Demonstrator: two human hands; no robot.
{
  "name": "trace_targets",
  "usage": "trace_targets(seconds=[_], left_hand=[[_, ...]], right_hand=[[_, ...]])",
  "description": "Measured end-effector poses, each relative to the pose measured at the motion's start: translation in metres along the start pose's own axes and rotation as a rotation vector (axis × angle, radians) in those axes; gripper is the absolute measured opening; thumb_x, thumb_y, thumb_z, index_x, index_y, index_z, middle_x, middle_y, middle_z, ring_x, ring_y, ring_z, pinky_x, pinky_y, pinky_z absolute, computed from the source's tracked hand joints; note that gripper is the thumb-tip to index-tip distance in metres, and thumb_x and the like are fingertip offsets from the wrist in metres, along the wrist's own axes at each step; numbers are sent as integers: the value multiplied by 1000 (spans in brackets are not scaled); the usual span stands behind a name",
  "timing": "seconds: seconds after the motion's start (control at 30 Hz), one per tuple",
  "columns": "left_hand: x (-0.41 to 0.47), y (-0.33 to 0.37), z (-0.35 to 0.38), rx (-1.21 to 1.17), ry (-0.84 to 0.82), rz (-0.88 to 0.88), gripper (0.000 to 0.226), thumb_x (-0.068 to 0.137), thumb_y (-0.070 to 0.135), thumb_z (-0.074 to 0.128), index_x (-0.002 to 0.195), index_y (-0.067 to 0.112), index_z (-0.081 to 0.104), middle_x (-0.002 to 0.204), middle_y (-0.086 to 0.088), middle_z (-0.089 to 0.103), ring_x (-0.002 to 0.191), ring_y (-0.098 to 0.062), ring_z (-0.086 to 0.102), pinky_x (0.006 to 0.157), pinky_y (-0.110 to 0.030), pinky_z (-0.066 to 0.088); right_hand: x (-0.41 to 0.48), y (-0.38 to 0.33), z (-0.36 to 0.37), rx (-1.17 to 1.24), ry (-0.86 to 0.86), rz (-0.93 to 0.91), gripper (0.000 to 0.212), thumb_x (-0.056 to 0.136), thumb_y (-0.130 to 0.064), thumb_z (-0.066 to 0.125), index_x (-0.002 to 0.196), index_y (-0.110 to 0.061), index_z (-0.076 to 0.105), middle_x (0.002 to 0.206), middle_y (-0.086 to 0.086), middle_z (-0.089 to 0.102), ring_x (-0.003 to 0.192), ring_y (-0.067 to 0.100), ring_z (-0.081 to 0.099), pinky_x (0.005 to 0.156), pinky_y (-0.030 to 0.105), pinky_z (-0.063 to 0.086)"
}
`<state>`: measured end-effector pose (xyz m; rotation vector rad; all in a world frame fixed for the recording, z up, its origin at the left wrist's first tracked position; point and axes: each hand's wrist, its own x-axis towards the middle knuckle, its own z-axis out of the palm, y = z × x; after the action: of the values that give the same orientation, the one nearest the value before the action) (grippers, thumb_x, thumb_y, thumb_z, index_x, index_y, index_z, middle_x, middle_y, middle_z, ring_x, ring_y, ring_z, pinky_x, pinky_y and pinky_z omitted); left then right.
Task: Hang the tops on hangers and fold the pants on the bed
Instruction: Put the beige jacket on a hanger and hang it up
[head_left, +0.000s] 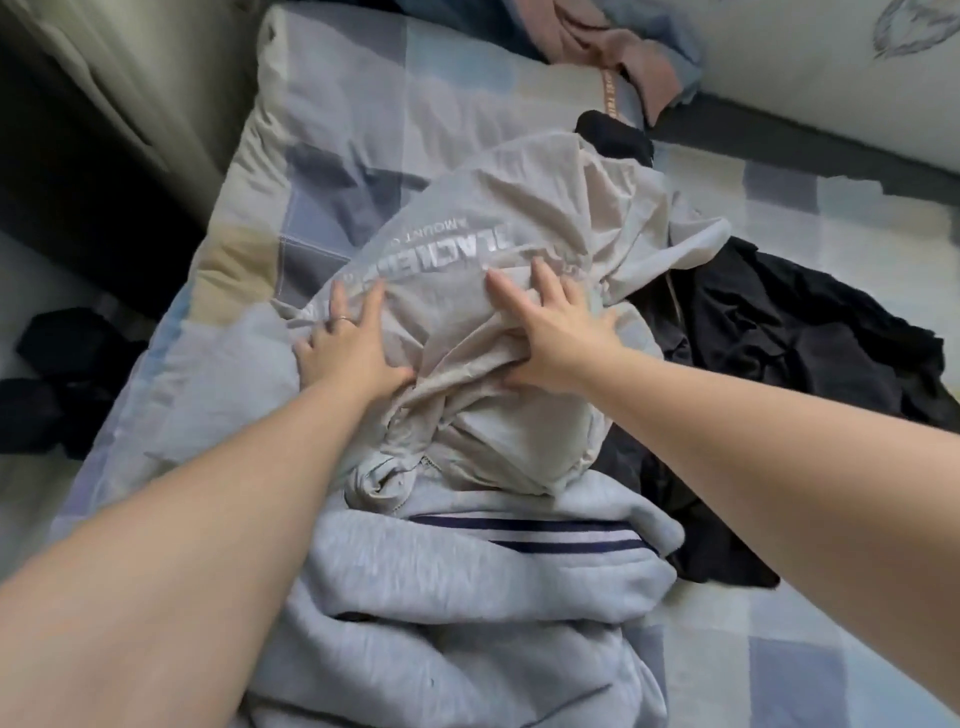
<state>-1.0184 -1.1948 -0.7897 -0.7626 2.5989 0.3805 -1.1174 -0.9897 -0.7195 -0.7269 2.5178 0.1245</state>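
A crumpled light grey t-shirt (519, 218) with pale printed lettering lies on the bed in the middle of the view. My left hand (348, 348) rests flat on its left side, fingers spread, a ring on one finger. My right hand (556, 332) presses on its middle, fingers apart on the bunched cloth. Neither hand has the cloth pinched. Below the shirt lies a grey sweatshirt (457, 613) with dark stripes. A black garment (779, 338) is heaped to the right.
The bed has a patchwork quilt (332, 119) in blue, grey and beige. Pink and blue clothes (623, 47) lie at the top by a pale wall. Dark items (57, 384) lie on the floor at the left, beyond the bed's edge.
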Motion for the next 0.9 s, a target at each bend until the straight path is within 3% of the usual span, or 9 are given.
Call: trace_targets(seconds=[0.07, 0.17, 0.23, 0.37, 0.43, 0.53, 0.67, 0.8, 0.9], left_hand=[[5, -7, 9, -85, -73, -32, 99, 82, 48, 70, 153, 44, 1, 161, -10, 22, 137, -42, 41, 103, -51, 42], [-11, -2, 17, -177, -68, 39, 57, 92, 32, 56, 143, 41, 31, 144, -10, 49, 119, -40, 55, 86, -45, 47], [-34, 11, 19, -215, -40, 75, 40, 95, 28, 47, 134, 34, 42, 133, -12, 56, 112, -41, 57, 81, -43, 46], [-105, 52, 10, -283, -92, 141, 50, 100, 33, 41, 149, 27, 37, 142, -11, 50, 118, -42, 54, 90, -47, 47], [-147, 73, 9, -305, -97, 195, 40, 100, 32, 43, 139, 23, 47, 139, -9, 50, 115, -39, 56, 88, -45, 47], [-213, 106, 19, -352, -144, 268, 23, 98, 34, 47, 117, 25, 58, 125, -8, 52, 111, -34, 56, 84, -41, 47], [-295, 147, 49, -382, -309, 380, 28, 96, 31, 49, 121, 35, 61, 128, -3, 48, 111, -28, 55, 86, -36, 48], [-359, 175, 87, -342, -538, 447, 35, 96, 22, 49, 129, 26, 60, 127, -9, 52, 123, -25, 49, 104, -32, 38], [-400, 193, 113, -220, -641, 483, 39, 94, 16, 48, 131, 24, 58, 125, -11, 54, 123, -26, 49, 105, -32, 36]], right_hand=[[7, 3, 5, 62, -10, -9, 88, 88, -25, 65, 152, -50, 10, 152, 8, 31, 134, 40, 35, 100, 59, 43], [-4, 10, 7, 161, 75, -32, 67, 88, -2, 44, 147, -34, 41, 125, 14, 55, 115, 39, 54, 91, 48, 50], [-27, 16, 5, 93, 130, -54, 55, 89, -4, 44, 137, -31, 51, 110, 9, 57, 106, 36, 57, 80, 44, 50], [-98, 42, 5, 7, 111, -44, 25, 91, -10, 45, 110, -20, 59, 88, 1, 46, 89, 34, 59, 61, 36, 37], [-140, 61, 11, 44, 68, 15, 23, 91, -17, 48, 108, -23, 62, 88, 0, 51, 88, 33, 61, 63, 36, 42], [-207, 91, 32, 134, 0, 111, 34, 88, -23, 51, 118, -32, 64, 95, 1, 58, 93, 31, 62, 67, 33, 37], [-296, 130, 75, 128, -106, 240, 35, 93, -19, 49, 121, -35, 61, 105, -1, 60, 97, 27, 61, 65, 33, 40], [-381, 152, 120, 158, -185, 319, 31, 95, -25, 51, 121, -37, 62, 110, 0, 63, 100, 27, 63, 69, 32, 45], [-434, 162, 159, 197, -238, 396, 31, 96, -26, 51, 123, -36, 61, 116, 1, 64, 107, 27, 63, 78, 35, 47]])
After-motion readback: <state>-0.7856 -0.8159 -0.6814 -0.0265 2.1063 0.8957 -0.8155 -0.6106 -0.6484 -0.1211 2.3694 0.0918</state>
